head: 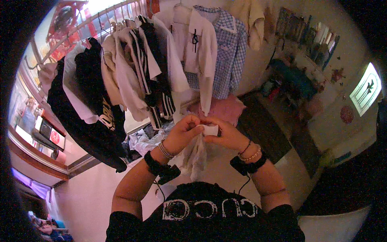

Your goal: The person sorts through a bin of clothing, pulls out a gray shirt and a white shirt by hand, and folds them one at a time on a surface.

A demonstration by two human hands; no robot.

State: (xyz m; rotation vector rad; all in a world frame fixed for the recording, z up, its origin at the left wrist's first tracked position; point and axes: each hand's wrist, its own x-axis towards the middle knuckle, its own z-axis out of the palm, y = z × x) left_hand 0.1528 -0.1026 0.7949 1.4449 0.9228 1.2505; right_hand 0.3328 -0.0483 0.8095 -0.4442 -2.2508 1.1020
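Both hands meet in front of my chest around a small piece of white cloth. My left hand (185, 133) pinches the upper left edge of this white garment (209, 130) between thumb and fingers. On its other side, my right hand (225, 134) curls its fingers and thumb around the right edge. A pale, crumpled length of cloth (195, 157) hangs below the hands and seems to be part of the same garment. Just beyond my fingers, the sleeve end of a hanging white jacket (204, 60) reaches down.
Several garments hang on a rail (69, 33), among them a black hoodie (90, 115) and a blue checked shirt (228, 51). Below them lie a clothes pile (145, 140) and a pink cloth (223, 107). A dark mat (266, 133) covers floor at right; a shelf (36, 151) stands left.
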